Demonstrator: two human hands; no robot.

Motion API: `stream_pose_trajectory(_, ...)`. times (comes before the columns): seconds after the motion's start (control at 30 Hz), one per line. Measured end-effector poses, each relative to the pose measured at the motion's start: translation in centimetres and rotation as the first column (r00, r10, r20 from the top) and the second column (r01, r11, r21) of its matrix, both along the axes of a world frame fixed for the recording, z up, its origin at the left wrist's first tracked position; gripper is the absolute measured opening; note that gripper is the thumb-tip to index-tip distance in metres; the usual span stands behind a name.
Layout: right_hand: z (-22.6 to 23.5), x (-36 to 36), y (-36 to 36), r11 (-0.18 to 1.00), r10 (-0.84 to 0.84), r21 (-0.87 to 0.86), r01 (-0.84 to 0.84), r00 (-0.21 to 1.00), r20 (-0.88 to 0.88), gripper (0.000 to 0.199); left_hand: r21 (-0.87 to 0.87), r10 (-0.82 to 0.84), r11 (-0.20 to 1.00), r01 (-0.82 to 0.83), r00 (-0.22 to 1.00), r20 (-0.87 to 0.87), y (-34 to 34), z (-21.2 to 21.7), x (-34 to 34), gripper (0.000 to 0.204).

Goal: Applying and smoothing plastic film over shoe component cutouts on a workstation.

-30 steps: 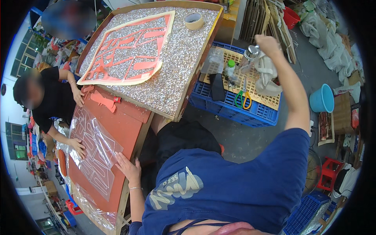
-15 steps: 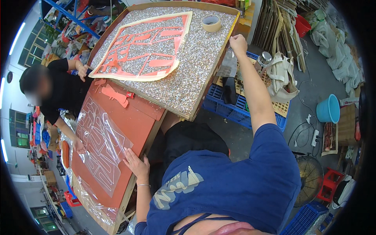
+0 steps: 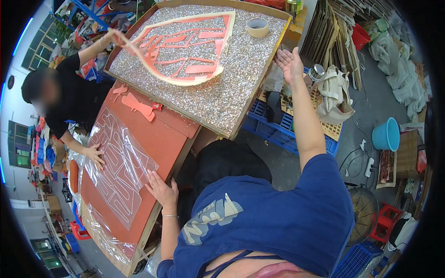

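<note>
Workshop clutter rings the scene: a grey concrete floor (image 3: 371, 111), a blue plastic crate (image 3: 278, 134), a light blue bucket (image 3: 386, 134), stacked cardboard (image 3: 333, 28) and a canvas bag (image 3: 336, 92). Two wood-framed boards fill the middle as a tabletop. The farther board (image 3: 222, 92) is coated in coarse silver glitter, with a roll of tan tape (image 3: 257, 27) standing near its far corner. The nearer red board (image 3: 157, 139) is smooth and matte, with a clear plastic sheet (image 3: 120, 171) of cut-out outlines lying on it.

The person's left hand (image 3: 161, 189) lies open, fingers spread flat, at the near edge of the red board just beside the clear sheet. Their right hand (image 3: 291, 64) is raised open, palm up, gripping nothing, at the glitter board's right edge. Across the boards, a co-worker in black lifts one end of a thin red stencil sheet (image 3: 185, 51) off the glitter and presses another hand (image 3: 95, 154) on the clear sheet.
</note>
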State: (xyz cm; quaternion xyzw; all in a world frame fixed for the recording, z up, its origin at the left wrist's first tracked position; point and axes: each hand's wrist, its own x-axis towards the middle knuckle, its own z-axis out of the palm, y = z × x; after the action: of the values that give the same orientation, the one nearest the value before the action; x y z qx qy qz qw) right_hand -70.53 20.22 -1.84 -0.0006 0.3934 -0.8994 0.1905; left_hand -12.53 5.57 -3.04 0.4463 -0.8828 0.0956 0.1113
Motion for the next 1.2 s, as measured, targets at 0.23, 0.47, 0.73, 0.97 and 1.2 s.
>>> stream_pose_trajectory(0.23, -3.0, 2.1, -0.7, 0.993, -0.119, -0.015, 0.119, 0.993, 0.015, 0.05, 0.013, -0.012, 1.0, 0.012, 1.0, -0.003, -0.3, 0.2, -0.1, 0.079)
stream_pose_trajectory(0.47, -3.5, 11.1, 1.1, 0.964, 0.151, 0.24, -0.117, 0.98, -0.129, 0.035, 0.02, -0.03, 0.999, 0.032, 0.993, -0.114, -0.6, -0.1, 1.0, 0.086)
stream_pose_trajectory(0.73, 6.6, 29.5, -3.1, 0.868, 0.495, 0.482, -0.117, 0.15, -0.856, 0.023, 0.209, 0.045, 0.978, -0.008, 0.984, -0.173, -1.2, 2.0, -1.6, 0.077)
stream_pose_trajectory(0.97, 1.6, 39.1, -18.9, 0.847, 0.444, 0.52, -0.111, -0.393, -0.806, 0.022, 0.364, 0.146, 0.931, -0.036, 0.948, -0.282, -1.1, 2.6, -3.6, 0.082)
stream_pose_trajectory(1.2, 1.1, 37.8, -21.2, 0.69, 0.639, 0.723, -0.026, -0.448, -0.626, 0.012, 0.171, 0.117, 0.983, 0.073, 0.472, -0.874, -1.1, 7.3, 2.9, 0.044)
